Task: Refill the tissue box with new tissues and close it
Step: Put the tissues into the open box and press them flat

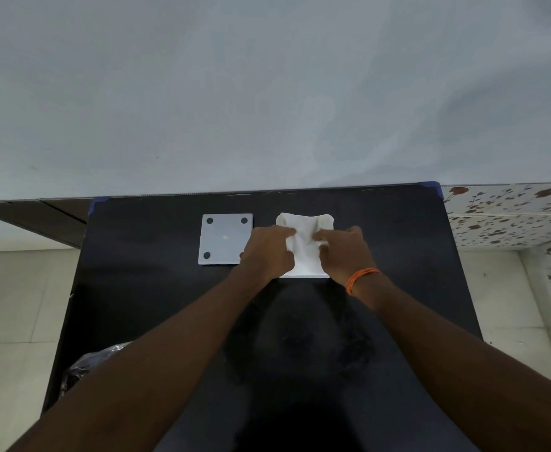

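A black table (156, 298) fills the lower centre of the frame, its far edge against a pale grey wall (267, 93). Blue corner guards mark the table's two far corners.

The tissue box (305, 272), white, stands right of centre in the frame, near the table's far edge. Only its near bottom edge shows clearly; the rest is covered by tissues (303, 223), which rise crumpled from its top and spread toward the upper edge of the box.

The left hand (269, 249) reaches in from the lower left, fingers bent and pressed into the left side of the tissues. The right hand (344, 251) reaches in from the lower right, fingers likewise curled into the right side of the tissues. Whether either hand pinches the paper or only pushes on it cannot be told. An orange band (360, 279) circles the right wrist.

The lid (225, 239), a flat grey square with dark round pads at its corners, lies on the table just left of the box, its right corner hidden by the left hand.

A crumpled plastic bag (88, 367) sits at the table's lower left edge. Pale floor tiles (16, 305) show on both sides.
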